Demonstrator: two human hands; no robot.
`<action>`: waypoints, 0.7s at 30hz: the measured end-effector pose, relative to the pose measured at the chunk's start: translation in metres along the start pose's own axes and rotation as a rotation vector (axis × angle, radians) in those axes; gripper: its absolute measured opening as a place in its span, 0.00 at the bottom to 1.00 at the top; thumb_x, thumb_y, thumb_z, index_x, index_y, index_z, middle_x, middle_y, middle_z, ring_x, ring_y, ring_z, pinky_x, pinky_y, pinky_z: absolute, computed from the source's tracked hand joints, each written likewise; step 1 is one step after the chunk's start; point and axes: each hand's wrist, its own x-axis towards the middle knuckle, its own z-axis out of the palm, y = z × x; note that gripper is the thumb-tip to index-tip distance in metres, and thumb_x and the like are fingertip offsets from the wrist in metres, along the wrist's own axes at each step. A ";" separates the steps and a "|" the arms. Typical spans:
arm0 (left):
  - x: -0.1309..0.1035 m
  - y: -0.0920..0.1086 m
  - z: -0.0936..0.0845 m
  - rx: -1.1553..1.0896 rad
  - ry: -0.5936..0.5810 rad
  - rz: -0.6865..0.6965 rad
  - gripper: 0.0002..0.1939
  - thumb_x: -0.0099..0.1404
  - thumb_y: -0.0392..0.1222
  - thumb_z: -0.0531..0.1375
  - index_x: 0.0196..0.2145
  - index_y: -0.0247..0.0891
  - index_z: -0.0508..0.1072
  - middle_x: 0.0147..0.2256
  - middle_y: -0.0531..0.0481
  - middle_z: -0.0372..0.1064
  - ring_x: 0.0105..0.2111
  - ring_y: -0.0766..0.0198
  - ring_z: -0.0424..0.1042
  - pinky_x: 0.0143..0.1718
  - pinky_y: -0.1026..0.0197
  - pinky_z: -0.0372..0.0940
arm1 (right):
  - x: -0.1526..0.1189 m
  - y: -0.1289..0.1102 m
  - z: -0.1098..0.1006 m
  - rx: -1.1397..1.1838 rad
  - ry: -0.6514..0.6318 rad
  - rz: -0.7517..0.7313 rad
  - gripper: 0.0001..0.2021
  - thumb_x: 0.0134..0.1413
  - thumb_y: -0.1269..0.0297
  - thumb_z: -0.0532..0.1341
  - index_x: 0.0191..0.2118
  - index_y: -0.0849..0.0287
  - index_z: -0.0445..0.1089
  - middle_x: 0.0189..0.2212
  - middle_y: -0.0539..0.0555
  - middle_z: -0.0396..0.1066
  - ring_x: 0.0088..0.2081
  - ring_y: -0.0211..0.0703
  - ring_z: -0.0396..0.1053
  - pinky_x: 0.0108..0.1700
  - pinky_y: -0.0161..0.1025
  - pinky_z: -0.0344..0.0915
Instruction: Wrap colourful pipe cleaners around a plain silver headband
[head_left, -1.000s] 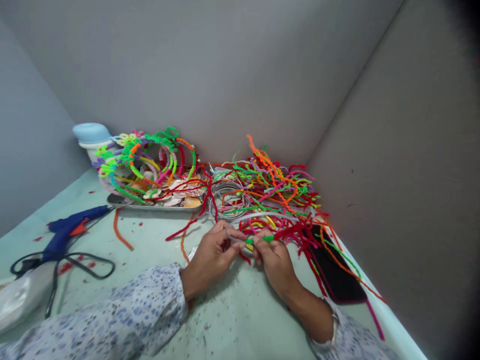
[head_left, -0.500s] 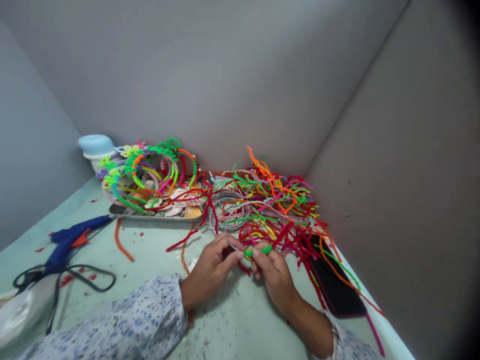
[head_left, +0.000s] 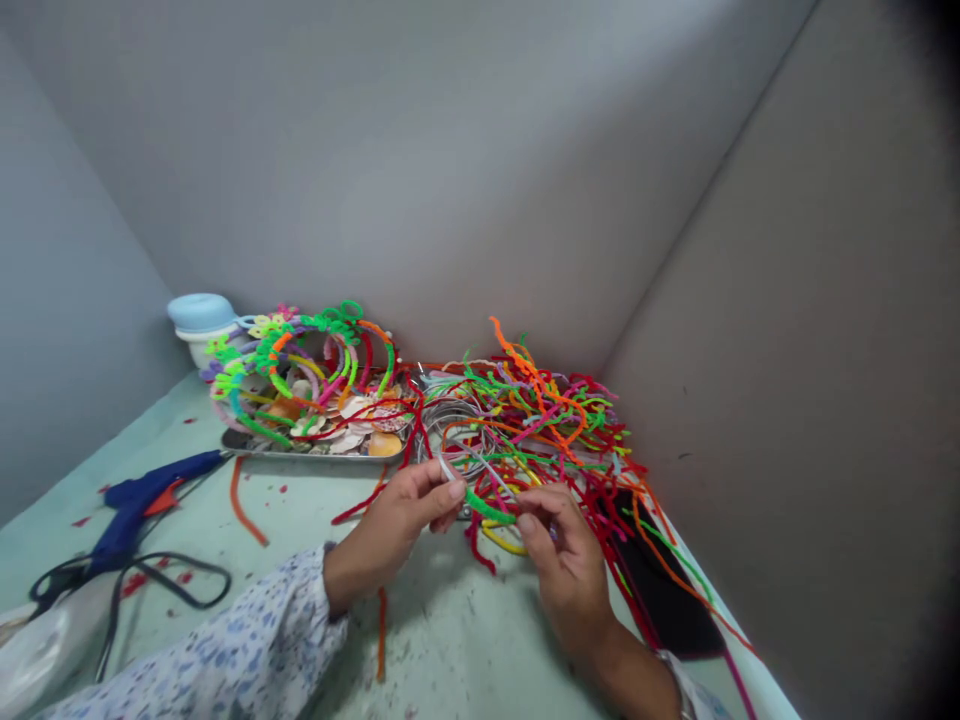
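Note:
My left hand (head_left: 405, 522) pinches one end of a curved green pipe cleaner (head_left: 489, 507) between thumb and fingers. At its other end my right hand (head_left: 568, 565) has thumb and fingertips closed on it. A thin grey wire (head_left: 487, 464) loops up from the left fingertips and runs across to the right fingers; whether the green piece is wound around it I cannot tell. Just behind the hands lie a coil of grey wire (head_left: 450, 415) and a tangled heap of coloured pipe cleaners (head_left: 555, 400). A yellow piece (head_left: 504, 540) curves beneath the green one.
At the back left, a metal tray (head_left: 315, 455) holds shells, with several pipe-cleaner rings (head_left: 289, 345) on top. A blue glue gun (head_left: 139, 500) with a black cord lies at left, near a white-and-blue container (head_left: 202, 318). On the right is a dark phone (head_left: 675, 600).
My hands have moved apart, the left leftward and the right slightly rightward. More of the green pipe cleaner shows between them, now curved. The camera view has tilted up slightly.

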 end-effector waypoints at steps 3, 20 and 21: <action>-0.002 0.007 0.001 -0.063 -0.037 -0.018 0.11 0.63 0.44 0.58 0.28 0.34 0.67 0.22 0.56 0.57 0.22 0.72 0.53 0.24 0.66 0.49 | 0.007 -0.016 -0.006 -0.039 -0.149 -0.042 0.06 0.59 0.66 0.55 0.38 0.56 0.70 0.36 0.53 0.66 0.39 0.42 0.65 0.40 0.38 0.61; -0.014 0.025 0.019 -0.206 -0.088 -0.117 0.09 0.62 0.42 0.59 0.29 0.33 0.69 0.25 0.53 0.63 0.24 0.71 0.60 0.28 0.66 0.53 | 0.014 -0.024 -0.013 0.004 -0.174 0.046 0.08 0.59 0.61 0.55 0.40 0.56 0.68 0.36 0.53 0.68 0.37 0.42 0.67 0.39 0.37 0.63; -0.015 0.027 0.020 -0.245 -0.106 -0.134 0.09 0.62 0.42 0.59 0.29 0.33 0.70 0.26 0.53 0.63 0.25 0.70 0.61 0.29 0.66 0.55 | 0.019 -0.022 -0.016 -0.007 -0.122 0.046 0.11 0.58 0.60 0.56 0.45 0.55 0.67 0.41 0.54 0.68 0.41 0.43 0.67 0.42 0.38 0.63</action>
